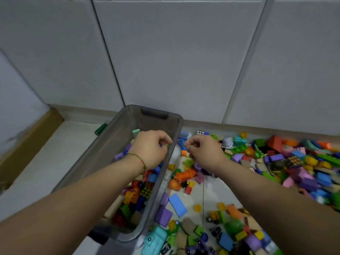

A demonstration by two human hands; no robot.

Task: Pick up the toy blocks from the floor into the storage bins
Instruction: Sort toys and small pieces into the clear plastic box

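A grey see-through storage bin (176,133) stands on the floor, its near half filled with mixed toy blocks (135,196). My left hand (150,149) hovers over the middle of the bin. Its fingers are curled round small blocks, with a bit of green and blue showing at the fingertips. My right hand (203,153) hangs just outside the bin's right rim, above loose blocks on the floor. Its fingers are curled under and the palm is hidden, so I cannot tell whether it holds anything. A big heap of coloured blocks (287,162) covers the floor to the right.
White cabinet doors (174,52) close off the far side. A cardboard box edge (31,137) lies at the left and a dark green block (100,129) sits behind the bin. A teal toy (156,240), a blue slab (177,204) and a purple block (162,216) lie near the bin's front right corner.
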